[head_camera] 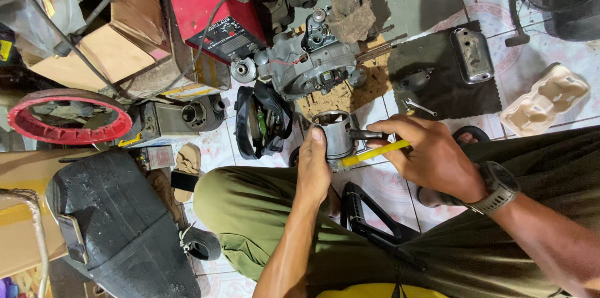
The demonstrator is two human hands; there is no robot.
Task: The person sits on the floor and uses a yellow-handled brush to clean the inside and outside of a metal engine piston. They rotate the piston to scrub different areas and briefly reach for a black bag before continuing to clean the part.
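My left hand (312,170) grips a metal piston (332,132), a hollow silver cylinder held open end up above my knees. My right hand (428,154), with a dark watch on its wrist, holds a tool with a yellow shaft (374,153) and black handle (364,135) against the piston's side. Just beyond the piston, a grey engine block (312,63) lies on the tiled floor. My legs in olive trousers fill the lower frame.
A red machine (212,4) stands behind the engine. A black open pouch of tools (259,123) lies left of the piston. A chrome cover (472,54) and a wrench (419,108) rest on a dark mat. A red ring (65,116), black seat (119,223) and cardboard boxes crowd the left.
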